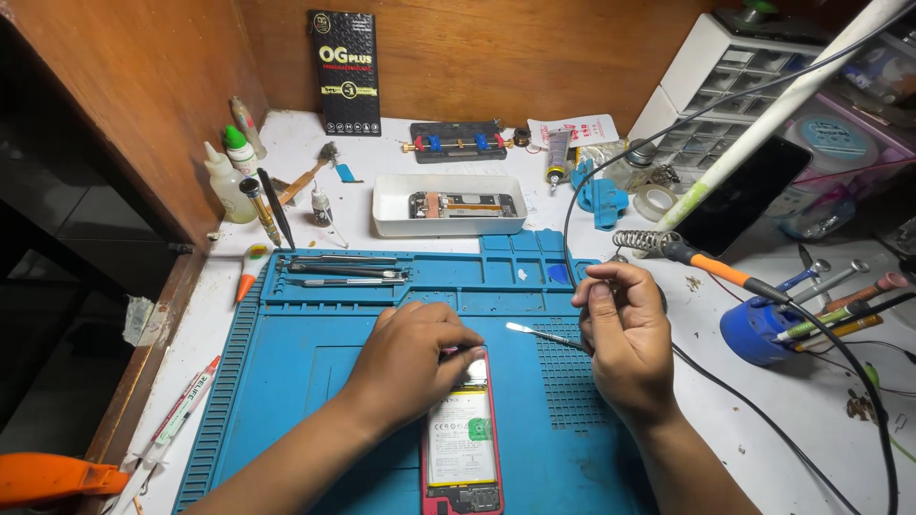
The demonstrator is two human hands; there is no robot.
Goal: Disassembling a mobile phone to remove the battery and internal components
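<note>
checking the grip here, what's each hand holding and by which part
Right hand pinches a thin metal spudger by its handle end. Left hand presses the opened phone's top end.

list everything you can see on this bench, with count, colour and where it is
phone: 1, red frame, back open, on the mat at bottom centre
work mat: 1, blue, covers the bench middle
thin metal tool: 1, silver, held over the mat
tray: 1, white, behind the mat, holds a phone part
soldering iron: 1, orange and black grip, right of the mat
tool cup: 1, blue, far right, full of tools
squeeze bottles: at least 2, pale, left rear
drawer cabinet: 1, white, right rear
flat box: 1, black, leaning on the back wall
left hand: pressing the phone's top end
right hand: gripping the thin metal tool
</note>
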